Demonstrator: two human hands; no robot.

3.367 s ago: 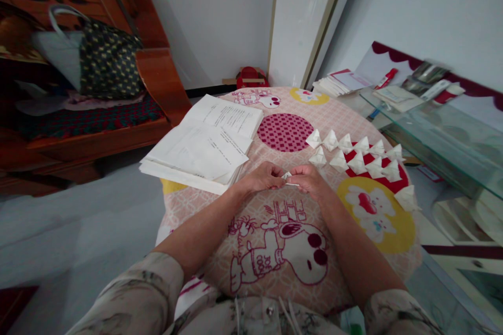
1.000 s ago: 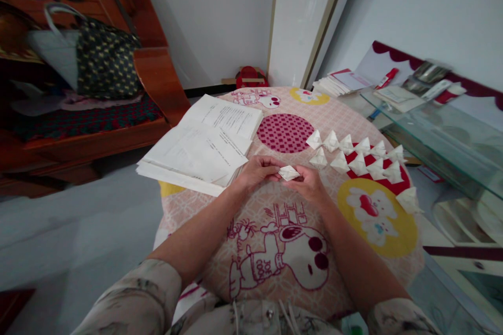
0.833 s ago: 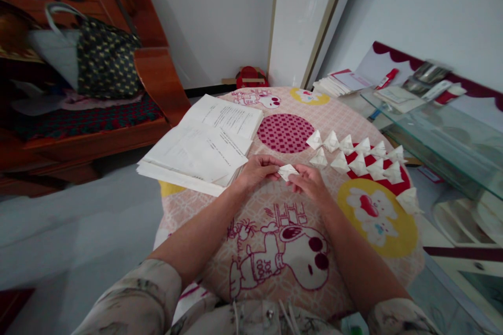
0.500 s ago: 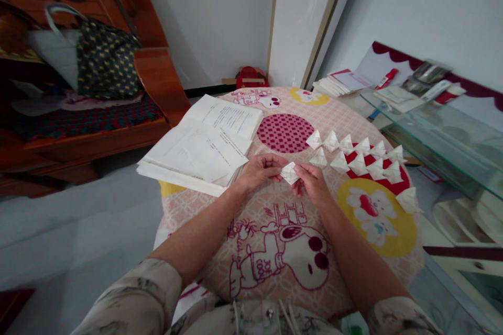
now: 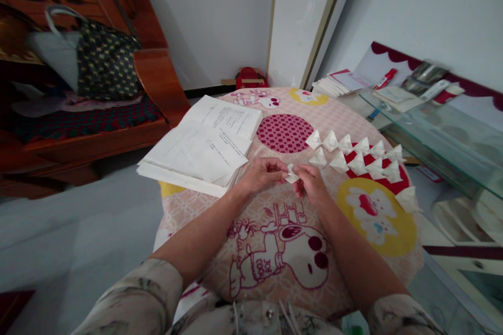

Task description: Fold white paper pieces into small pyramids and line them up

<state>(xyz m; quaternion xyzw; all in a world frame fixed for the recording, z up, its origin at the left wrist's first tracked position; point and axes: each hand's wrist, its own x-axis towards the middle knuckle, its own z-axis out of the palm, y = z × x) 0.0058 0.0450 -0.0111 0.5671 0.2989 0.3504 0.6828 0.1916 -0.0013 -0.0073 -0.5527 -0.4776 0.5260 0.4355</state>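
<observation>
Between my two hands, above the table's middle, is a small piece of folded white paper. My left hand pinches its left side with thumb and fingers. On the other side my right hand grips it, thumb on top. The fingers cover much of the paper, so its exact folds are hidden. Just beyond my right hand stand several folded paper pieces in two rows, pointed and white. A single folded piece sits apart at the table's right edge.
Left of my hands lies a thick open book with loose pages. A patterned cloth covers the round table. To the right is a glass shelf bearing papers and a red tube. A wooden bench with bags stands at left.
Both hands have closed in on the folded paper. It was a flat diamond in plain view; now fingers cover more of it and it looks narrower. The rows stay put.
</observation>
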